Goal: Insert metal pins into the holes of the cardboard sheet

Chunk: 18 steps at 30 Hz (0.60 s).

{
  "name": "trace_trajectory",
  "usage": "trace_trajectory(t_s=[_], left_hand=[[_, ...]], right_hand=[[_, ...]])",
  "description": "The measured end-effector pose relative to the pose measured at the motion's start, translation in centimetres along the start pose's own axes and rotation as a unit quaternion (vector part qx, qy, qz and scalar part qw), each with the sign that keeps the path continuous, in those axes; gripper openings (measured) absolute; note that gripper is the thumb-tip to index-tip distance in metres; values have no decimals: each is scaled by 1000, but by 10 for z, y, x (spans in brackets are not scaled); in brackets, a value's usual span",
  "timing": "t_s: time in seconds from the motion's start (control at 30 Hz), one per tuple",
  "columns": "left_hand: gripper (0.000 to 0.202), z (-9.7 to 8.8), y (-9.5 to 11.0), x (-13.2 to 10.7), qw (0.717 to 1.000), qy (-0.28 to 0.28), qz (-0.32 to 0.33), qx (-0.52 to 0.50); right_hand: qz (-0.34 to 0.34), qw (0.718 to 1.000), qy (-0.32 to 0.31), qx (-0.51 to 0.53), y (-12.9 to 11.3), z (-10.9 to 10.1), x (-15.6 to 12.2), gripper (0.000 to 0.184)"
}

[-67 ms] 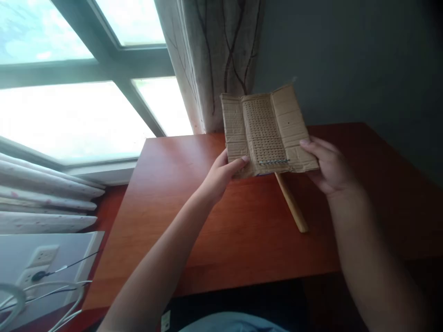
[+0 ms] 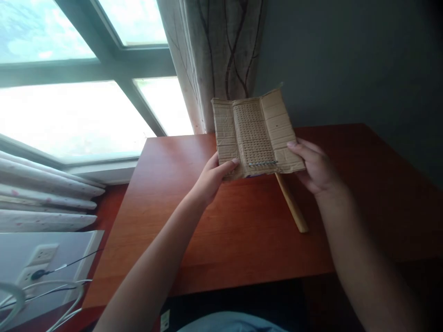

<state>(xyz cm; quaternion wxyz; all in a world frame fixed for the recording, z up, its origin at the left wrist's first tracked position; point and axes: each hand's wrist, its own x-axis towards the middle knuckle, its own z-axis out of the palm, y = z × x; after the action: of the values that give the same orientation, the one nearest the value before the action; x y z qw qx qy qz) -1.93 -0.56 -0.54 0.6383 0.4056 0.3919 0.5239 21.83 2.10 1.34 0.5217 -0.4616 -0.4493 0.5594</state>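
A folded-out piece of brown cardboard [image 2: 226,127] is held up over the table, its two side flaps angled from a middle panel full of small holes. Along the bottom row of holes sits a line of small metal pieces [image 2: 263,163], perhaps nails or screws. My left hand [image 2: 214,177] grips the lower left flap, thumb on top. At the lower right flap my right hand [image 2: 313,166] pinches the edge, thumb on the front. Behind and below the cardboard a wooden handle [image 2: 292,203] lies on the table; its far end is hidden.
The reddish-brown wooden table [image 2: 152,240] spreads beneath my arms. At the left are a window [image 2: 69,120], a curtain [image 2: 44,193] and a wall socket [image 2: 43,256] with a plug and cables [image 2: 69,295]. Another curtain [image 2: 231,46] hangs behind the table.
Both hands have shifted slightly to the left with the cardboard. The wooden handle stays where it was.
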Motion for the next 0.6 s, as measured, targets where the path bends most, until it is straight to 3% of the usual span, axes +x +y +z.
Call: trace_trajectory(t_s=[0.27, 0.37, 0.5, 0.6], left_hand=[[39, -89, 16, -24, 989, 145, 2, 26], [36, -118, 25, -24, 982, 184, 7, 35], [38, -143, 32, -22, 976, 215, 12, 44], [43, -151, 33, -24, 970, 236, 24, 46]], right_hand=[[91, 979, -168, 75, 45, 97, 44, 21], [114, 972, -189, 76, 55, 131, 63, 14], [108, 970, -212, 57, 66, 171, 87, 16], [91, 967, -236, 14, 72, 189, 99, 29]])
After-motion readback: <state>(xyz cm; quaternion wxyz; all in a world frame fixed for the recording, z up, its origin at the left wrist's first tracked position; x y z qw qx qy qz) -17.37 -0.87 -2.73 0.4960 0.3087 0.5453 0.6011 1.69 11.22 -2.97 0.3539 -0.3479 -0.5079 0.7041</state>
